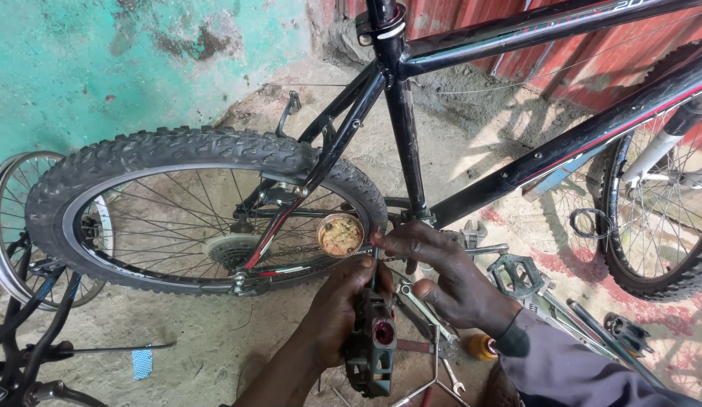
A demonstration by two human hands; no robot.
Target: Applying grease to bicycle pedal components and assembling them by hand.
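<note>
Here your left hand (337,309) is wrapped tight around one grey pedal (371,343) near the rear wheel (196,207), while your right hand (441,275) pinches its axle; two more pedals lie right

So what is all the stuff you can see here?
bicycle frame: one, black, upside down across the middle
rear wheel: one, black knobby tyre, left of centre
front wheel: one, black tyre, right edge
spare rim: one, silver, far left
grease tin: one, round, yellowish, by the rear tyre
pedal: one, dark grey, in the left hand
loose pedal: one, black, on the ground at right
wrenches: several, silver, on the ground
wall: one, turquoise, behind
left hand: one, gripping the pedal
right hand: one, fingers near the tin
</note>
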